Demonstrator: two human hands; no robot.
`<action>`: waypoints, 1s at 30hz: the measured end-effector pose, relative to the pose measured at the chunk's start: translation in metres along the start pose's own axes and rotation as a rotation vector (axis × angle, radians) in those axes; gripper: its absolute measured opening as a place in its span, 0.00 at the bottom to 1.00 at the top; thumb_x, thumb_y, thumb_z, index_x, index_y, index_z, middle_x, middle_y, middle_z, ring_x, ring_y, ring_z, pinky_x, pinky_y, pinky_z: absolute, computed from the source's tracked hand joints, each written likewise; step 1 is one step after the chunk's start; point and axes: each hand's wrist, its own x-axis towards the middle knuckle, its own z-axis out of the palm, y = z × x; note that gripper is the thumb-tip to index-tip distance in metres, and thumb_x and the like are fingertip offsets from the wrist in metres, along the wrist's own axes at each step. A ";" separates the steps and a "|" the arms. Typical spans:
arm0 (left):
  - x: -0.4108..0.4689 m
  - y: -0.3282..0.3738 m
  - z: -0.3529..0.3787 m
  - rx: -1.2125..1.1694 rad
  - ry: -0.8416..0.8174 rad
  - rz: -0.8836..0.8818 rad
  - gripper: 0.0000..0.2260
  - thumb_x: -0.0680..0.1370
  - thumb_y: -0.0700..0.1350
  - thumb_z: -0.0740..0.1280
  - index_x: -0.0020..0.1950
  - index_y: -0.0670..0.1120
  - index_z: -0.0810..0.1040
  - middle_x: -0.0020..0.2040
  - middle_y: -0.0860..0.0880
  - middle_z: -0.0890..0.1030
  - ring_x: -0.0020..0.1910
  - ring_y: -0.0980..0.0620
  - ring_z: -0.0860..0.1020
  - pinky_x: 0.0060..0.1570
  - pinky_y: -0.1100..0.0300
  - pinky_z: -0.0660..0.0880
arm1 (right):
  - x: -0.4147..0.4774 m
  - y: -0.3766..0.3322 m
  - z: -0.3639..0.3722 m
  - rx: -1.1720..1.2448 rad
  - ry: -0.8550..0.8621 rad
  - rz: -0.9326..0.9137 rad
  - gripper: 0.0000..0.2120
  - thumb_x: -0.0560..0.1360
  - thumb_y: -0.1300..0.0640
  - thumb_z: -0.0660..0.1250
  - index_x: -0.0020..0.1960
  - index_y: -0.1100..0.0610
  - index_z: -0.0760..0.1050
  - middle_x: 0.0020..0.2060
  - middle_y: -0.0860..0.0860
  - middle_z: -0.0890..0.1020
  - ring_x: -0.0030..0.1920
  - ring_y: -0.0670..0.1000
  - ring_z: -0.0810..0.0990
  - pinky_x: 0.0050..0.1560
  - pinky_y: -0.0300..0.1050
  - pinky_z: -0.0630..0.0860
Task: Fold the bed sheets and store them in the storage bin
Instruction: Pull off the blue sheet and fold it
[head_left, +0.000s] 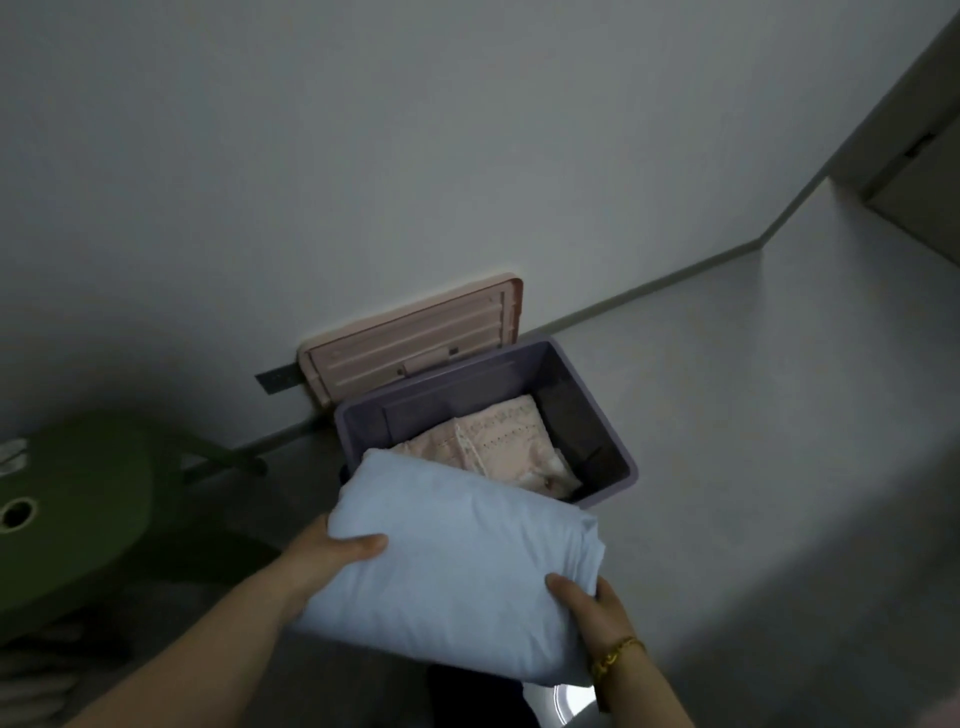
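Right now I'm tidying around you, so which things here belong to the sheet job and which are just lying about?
Job: folded blue sheet, gripped by left hand and right hand; purple storage bin; pink bedding inside it; pink lid.
Lying about: green plush object.

Wall (363, 156): plain and pale across the far side, with a short dark strip (274, 383) stuck low on it at left. Skirting (675, 280): a grey-green band along the foot of the wall, running right and turning a corner at far right. Door (917, 176): dark frame edge at far right, detail unclear. Floor (753, 415): pale grey and smooth, brighter at right, shadowed at near left. Green rounded object (78, 509) at left, bearing a round hole; kind undetermined. Lighting is dim overall.
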 end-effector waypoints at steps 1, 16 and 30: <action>0.014 0.000 0.001 0.000 0.026 -0.008 0.52 0.50 0.52 0.75 0.72 0.44 0.62 0.68 0.43 0.69 0.51 0.50 0.69 0.52 0.56 0.65 | 0.017 -0.003 0.001 0.001 -0.019 0.027 0.27 0.62 0.56 0.74 0.58 0.66 0.73 0.48 0.59 0.79 0.45 0.57 0.77 0.42 0.45 0.77; 0.282 -0.021 0.002 0.200 0.096 0.017 0.50 0.51 0.55 0.73 0.71 0.41 0.65 0.67 0.44 0.71 0.64 0.44 0.70 0.56 0.59 0.65 | 0.261 0.017 0.045 0.060 0.028 0.087 0.23 0.63 0.52 0.77 0.53 0.60 0.75 0.53 0.57 0.79 0.48 0.56 0.76 0.52 0.48 0.70; 0.576 -0.045 0.092 0.750 -0.009 0.315 0.28 0.73 0.41 0.71 0.70 0.40 0.65 0.69 0.42 0.69 0.67 0.44 0.68 0.64 0.56 0.66 | 0.511 0.091 0.037 0.394 0.399 0.182 0.28 0.76 0.50 0.63 0.71 0.61 0.62 0.67 0.58 0.69 0.66 0.58 0.68 0.55 0.51 0.72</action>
